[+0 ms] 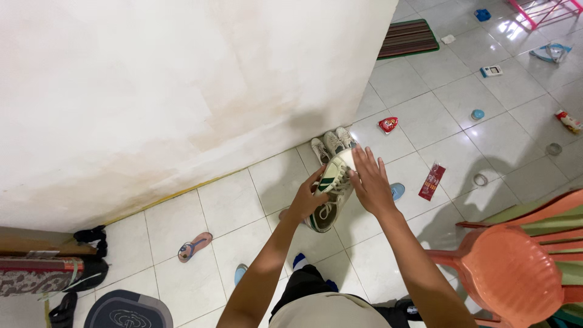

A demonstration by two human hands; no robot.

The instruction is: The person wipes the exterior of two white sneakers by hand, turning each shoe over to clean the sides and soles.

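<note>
white sneaker (330, 193) gripped by l hand (305, 200) fingers; r hand (369, 182) flat on it.

Packages on white tile floor, right of the wall:
- red crumpled snack packet (388, 124), near the wall corner.
- flat red rectangular wrapper (432, 181), lying diagonally, further right.
- small white-and-blue box (491, 71), upper right.
- red-and-white packet (569, 121), at the right edge.

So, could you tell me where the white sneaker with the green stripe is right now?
In the head view the white sneaker is mid-frame, held above the tiled floor between the left hand and right hand, just in front of other shoes by the wall's corner.
</note>
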